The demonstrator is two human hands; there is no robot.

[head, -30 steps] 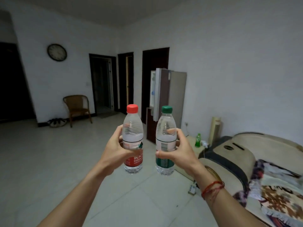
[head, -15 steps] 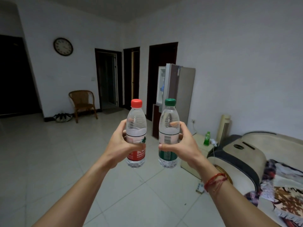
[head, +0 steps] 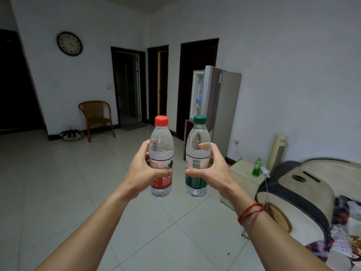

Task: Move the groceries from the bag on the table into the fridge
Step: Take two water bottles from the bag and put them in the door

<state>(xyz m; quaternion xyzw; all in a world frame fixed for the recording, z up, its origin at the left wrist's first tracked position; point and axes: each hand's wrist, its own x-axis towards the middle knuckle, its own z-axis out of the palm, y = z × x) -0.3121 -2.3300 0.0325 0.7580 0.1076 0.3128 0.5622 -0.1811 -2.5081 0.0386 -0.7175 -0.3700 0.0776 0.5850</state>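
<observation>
Both arms reach forward over the tiled floor [head: 78, 182]. The left hand [head: 142, 171] grips the red-capped bottle [head: 161, 149] round its label, upright. The right hand [head: 212, 170], with a red string bracelet [head: 252, 212] on its wrist, grips the green-capped bottle [head: 197, 145] the same way. Both are clear water bottles, held in the air side by side and near each other, but not touching. At the right lies a beige and dark couch [head: 304, 184]. Just past it is a low cabinet [head: 243, 175] with a small green drink [head: 257, 167] on top. Further on, the fridge [head: 224, 106] stands against the right wall, its upper door swung open. At the far wall are a wicker chair [head: 96, 116] and, higher up, a round clock [head: 69, 44].
</observation>
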